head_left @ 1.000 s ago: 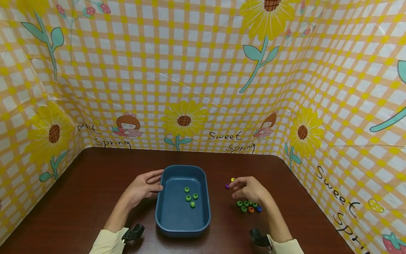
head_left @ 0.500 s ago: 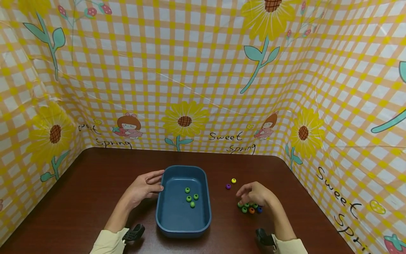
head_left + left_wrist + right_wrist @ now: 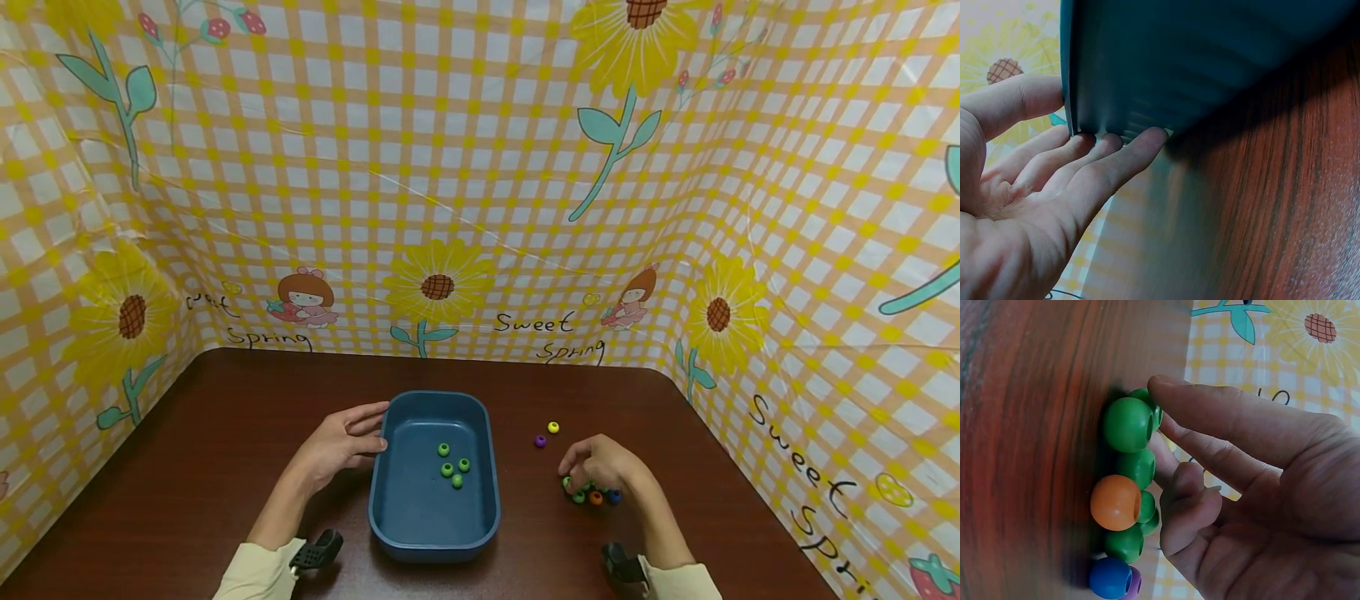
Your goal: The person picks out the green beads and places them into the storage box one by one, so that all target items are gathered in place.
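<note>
A blue rectangular tray (image 3: 433, 533) stands on the table with several green beads (image 3: 447, 470) inside. My left hand (image 3: 337, 446) rests against its left wall; the left wrist view shows thumb and fingertips touching the rim and side, fingers extended. To the tray's right, my right hand (image 3: 603, 467) is low over a bead cluster. Its thumb and index finger pinch a green bead (image 3: 567, 482) at the cluster's left end; the index tip is hidden in the right wrist view. Other fingers are curled. Beside them lie an orange bead (image 3: 1115, 502), a blue bead (image 3: 1110, 578) and more green beads.
A yellow bead (image 3: 553, 427) and a purple bead (image 3: 541, 442) lie apart, farther back between tray and right hand. The dark wooden table (image 3: 225, 433) is enclosed at the back and sides by a checked sunflower cloth (image 3: 450, 183).
My right hand has moved back from beside the yellow and purple beads, down and rightward to the cluster, its fingers lowering onto a green bead. The left hand stays at the tray.
</note>
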A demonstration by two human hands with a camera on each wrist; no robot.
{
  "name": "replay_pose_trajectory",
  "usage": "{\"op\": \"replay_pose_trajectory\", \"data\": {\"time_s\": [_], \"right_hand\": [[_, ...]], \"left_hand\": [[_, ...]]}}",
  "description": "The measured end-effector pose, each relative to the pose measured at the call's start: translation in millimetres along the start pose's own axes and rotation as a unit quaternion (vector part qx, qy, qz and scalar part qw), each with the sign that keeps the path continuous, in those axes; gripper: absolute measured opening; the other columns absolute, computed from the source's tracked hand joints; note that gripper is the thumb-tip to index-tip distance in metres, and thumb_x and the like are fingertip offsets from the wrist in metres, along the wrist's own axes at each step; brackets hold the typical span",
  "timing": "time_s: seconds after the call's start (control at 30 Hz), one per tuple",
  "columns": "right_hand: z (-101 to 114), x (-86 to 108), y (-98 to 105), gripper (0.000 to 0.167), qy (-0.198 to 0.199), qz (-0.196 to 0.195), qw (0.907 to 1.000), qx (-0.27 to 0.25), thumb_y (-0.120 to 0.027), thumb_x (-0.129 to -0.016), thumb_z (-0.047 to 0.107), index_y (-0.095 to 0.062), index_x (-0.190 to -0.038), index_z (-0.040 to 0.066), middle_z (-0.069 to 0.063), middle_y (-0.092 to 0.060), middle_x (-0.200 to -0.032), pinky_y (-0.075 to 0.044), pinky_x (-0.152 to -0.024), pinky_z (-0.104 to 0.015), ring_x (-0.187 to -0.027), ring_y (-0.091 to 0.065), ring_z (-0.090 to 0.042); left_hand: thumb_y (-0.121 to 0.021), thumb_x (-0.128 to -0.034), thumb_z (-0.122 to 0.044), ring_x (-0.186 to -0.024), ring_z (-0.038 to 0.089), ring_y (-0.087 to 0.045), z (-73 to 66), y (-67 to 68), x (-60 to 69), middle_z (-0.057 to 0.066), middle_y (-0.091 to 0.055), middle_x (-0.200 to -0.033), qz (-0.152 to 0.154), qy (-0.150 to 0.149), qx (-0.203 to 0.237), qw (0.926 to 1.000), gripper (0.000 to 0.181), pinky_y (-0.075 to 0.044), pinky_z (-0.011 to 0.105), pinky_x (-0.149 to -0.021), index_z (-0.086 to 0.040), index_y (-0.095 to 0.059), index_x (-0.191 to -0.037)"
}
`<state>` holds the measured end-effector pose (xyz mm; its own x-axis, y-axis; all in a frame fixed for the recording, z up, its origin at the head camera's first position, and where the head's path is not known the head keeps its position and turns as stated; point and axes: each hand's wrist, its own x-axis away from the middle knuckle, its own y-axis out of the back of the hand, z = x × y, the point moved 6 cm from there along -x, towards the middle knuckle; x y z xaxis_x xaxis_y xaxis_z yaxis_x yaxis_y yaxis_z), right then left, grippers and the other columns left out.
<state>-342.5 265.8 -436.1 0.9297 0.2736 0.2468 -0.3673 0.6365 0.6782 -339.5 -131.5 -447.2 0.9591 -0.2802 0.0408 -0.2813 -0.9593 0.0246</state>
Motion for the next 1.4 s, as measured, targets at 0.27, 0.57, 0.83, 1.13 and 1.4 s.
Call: {"op": "replay_pose_trajectory", "data": {"time_s": [0.27, 0.57, 0.83, 1.13, 1.4], "right_hand": [[-2, 0.8, -3, 0.018, 0.002, 0.002, 1.0000, 0.001, -0.077, -0.074, -0.004, -0.074, -0.091, -0.002, -0.001, -0.069, -0.076, -0.053, -0.066, -0.034, -0.071, -0.060, -0.015], [-1, 0.3, -4, 0.017, 0.008, 0.002, 0.9999, 0.013, -0.076, -0.073, -0.003, -0.074, -0.090, -0.001, -0.001, -0.070, -0.075, -0.052, -0.064, -0.034, -0.069, -0.060, -0.015], [2, 1.1, -4, 0.015, -0.008, -0.010, 0.9998, 0.017, -0.075, -0.074, -0.001, -0.074, -0.089, 0.001, -0.001, -0.068, -0.074, -0.050, -0.063, -0.033, -0.070, -0.058, -0.017], [8, 0.2, -4, 0.011, 0.003, -0.019, 0.9998, 0.006, -0.074, -0.078, 0.000, -0.074, -0.090, 0.002, -0.002, -0.068, -0.077, -0.046, -0.061, -0.031, -0.069, -0.056, -0.017], [21, 2.3, -2, 0.010, 0.024, -0.014, 0.9996, -0.005, -0.071, -0.084, 0.001, -0.073, -0.094, 0.001, -0.005, -0.072, -0.084, -0.045, -0.059, -0.032, -0.070, -0.056, -0.018]], "left_hand": [[-0.066, -0.0943, 0.000, -0.138, 0.043, -0.050, 1.4, -0.7, 0.2, 0.024, -0.045, -0.155, -0.003, 0.000, -0.002, 1.0000, 0.065, -0.060, 0.045, -0.090, -0.003, -0.041, -0.154], [-0.066, -0.0946, 0.000, -0.138, 0.043, -0.050, 0.8, -0.9, 1.1, 0.025, -0.043, -0.155, 0.000, -0.002, -0.002, 1.0000, 0.065, -0.060, 0.045, -0.090, -0.003, -0.040, -0.154], [-0.066, -0.0947, 0.000, -0.138, 0.043, -0.050, 0.5, -1.2, 2.2, 0.025, -0.044, -0.155, -0.003, 0.001, -0.003, 1.0000, 0.065, -0.060, 0.046, -0.090, -0.003, -0.041, -0.154], [-0.066, -0.0945, -0.001, -0.136, 0.042, -0.052, -1.3, -0.6, 1.4, 0.024, -0.046, -0.154, -0.006, 0.000, -0.004, 1.0000, 0.064, -0.060, 0.046, -0.090, -0.003, -0.041, -0.154], [-0.066, -0.0943, 0.000, -0.137, 0.042, -0.051, -2.1, -1.5, 1.5, 0.024, -0.045, -0.155, -0.004, -0.002, 0.000, 1.0000, 0.064, -0.060, 0.047, -0.090, -0.003, -0.041, -0.154]]}}
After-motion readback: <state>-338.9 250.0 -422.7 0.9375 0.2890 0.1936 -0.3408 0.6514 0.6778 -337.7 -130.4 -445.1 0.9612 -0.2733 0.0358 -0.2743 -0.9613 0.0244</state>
